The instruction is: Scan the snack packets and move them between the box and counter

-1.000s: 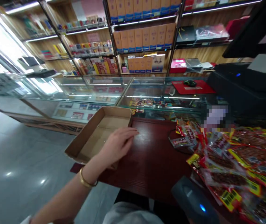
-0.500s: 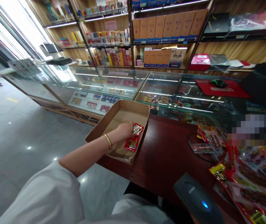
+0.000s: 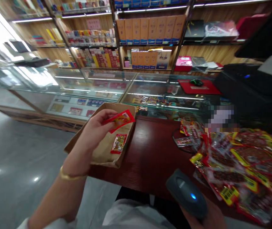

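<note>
Pinched in my left hand (image 3: pixel 95 130) is a red snack packet (image 3: pixel 122 120), raised above an open cardboard box (image 3: pixel 102 158). Inside the box lies a second red and gold packet (image 3: pixel 119 143), near its right wall. A gold bangle (image 3: pixel 70 176) circles my left wrist. My right hand (image 3: pixel 205 213), at the lower right, is wrapped round a dark barcode scanner (image 3: pixel 185 192) with a blue light on top. Most of the right-hand fingers are hidden under the scanner.
A heap of snack packets (image 3: pixel 245 165) covers the right of the dark red wooden table (image 3: pixel 150 149). Behind stands a glass display counter (image 3: pixel 97 84) with a mouse (image 3: pixel 196 82) on a red mat (image 3: pixel 185 86). A dark machine (image 3: pixel 245 86) stands at right; stocked shelves line the wall.
My left hand has lifted one packet out of the box, leaving another inside. The view has turned to the right. The scanner remains in my right hand.
</note>
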Tool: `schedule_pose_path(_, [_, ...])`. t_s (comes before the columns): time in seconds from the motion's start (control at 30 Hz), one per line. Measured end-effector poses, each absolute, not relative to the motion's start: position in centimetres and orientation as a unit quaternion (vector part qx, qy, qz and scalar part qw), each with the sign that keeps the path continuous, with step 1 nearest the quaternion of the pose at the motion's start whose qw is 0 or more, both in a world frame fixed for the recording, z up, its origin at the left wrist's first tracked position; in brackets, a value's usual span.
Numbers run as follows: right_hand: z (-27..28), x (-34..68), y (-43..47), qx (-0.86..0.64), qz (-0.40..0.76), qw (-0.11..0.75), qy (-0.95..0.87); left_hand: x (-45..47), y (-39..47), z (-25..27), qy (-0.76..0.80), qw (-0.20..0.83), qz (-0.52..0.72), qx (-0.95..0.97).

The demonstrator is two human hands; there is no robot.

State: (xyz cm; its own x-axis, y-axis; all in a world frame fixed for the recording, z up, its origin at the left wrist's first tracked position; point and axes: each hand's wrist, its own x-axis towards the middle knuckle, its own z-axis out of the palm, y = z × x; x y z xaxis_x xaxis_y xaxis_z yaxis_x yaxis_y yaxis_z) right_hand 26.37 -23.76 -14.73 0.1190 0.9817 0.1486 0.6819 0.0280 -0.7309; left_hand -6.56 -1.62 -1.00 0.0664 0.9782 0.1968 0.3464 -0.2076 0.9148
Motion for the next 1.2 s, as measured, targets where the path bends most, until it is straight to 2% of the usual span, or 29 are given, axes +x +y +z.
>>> schedule_pose_path(0.07, [-13.5,26.1,-23.5,-0.648,0.23,0.354,-0.634,-4.4,-3.8,-1.7,0.477,0.413,0.491,0.601])
schedule_pose_path(0.13, [-12.6,25.8,-23.2,-0.641,0.246,0.367,-0.627,-1.9,-5.3,-3.9,0.469,0.435,0.443,0.628])
schedule_pose_path(0.23, [-12.0,25.8,-23.4,-0.649,0.254,0.383,-0.606,1.3,-6.3,-8.2,0.47,0.347,0.34,0.737])
schedule_pose_path(0.33, [-12.2,26.4,-24.1,-0.66,0.244,0.401,-0.587,2.7,-6.5,-10.6,0.473,0.26,0.302,0.786])
schedule_pose_path(0.57, [-12.8,27.6,-24.6,-0.643,0.213,0.418,-0.606,3.6,-7.2,-9.2,0.464,0.242,0.338,0.782])
schedule_pose_path(0.7, [-13.7,27.5,-24.9,-0.648,0.207,0.392,-0.619,4.9,-7.5,-10.6,0.445,0.261,0.366,0.774])
schedule_pose_path(0.83, [-14.8,27.6,-25.5,-0.663,0.177,0.388,-0.615,5.6,-7.6,-13.7,0.431,0.351,0.389,0.735])
schedule_pose_path(0.97, [-15.2,27.7,-25.5,-0.649,0.183,0.378,-0.634,6.1,-6.9,-16.2,0.466,0.514,0.446,0.565])
schedule_pose_path(1.1, [-14.8,26.8,-25.2,-0.677,0.193,0.371,-0.605,6.7,-5.9,-17.1,0.391,0.684,0.495,0.366])
schedule_pose_path(1.2, [-14.3,25.7,-24.9,-0.694,0.208,0.377,-0.578,6.8,-5.2,-17.3,0.357,0.736,0.473,0.327])
